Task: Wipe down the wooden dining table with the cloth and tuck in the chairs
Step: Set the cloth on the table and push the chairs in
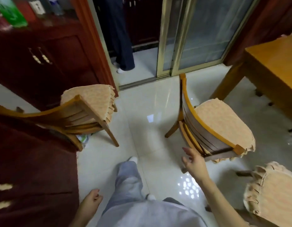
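Observation:
The wooden dining table [276, 63] shows at the right edge, one corner and a leg visible. A wooden chair [212, 128] with a beige seat cover stands on the tiles left of the table, its back toward me. My right hand [193, 163] is open, fingers spread, just short of the lower end of that chair's backrest. A second chair [86, 110] stands at the left near a cabinet. A third covered chair seat [271, 192] is at the lower right. My left hand [91, 200] hangs low with loosely curled fingers, holding nothing. No cloth is in view.
A dark red cabinet [40, 63] runs along the left, and another dark red unit [32, 169] fills the lower left. Another person's legs [122, 46] stand in the doorway ahead beside a sliding glass door [191, 38]. Glossy white floor tiles [142, 112] lie between the chairs.

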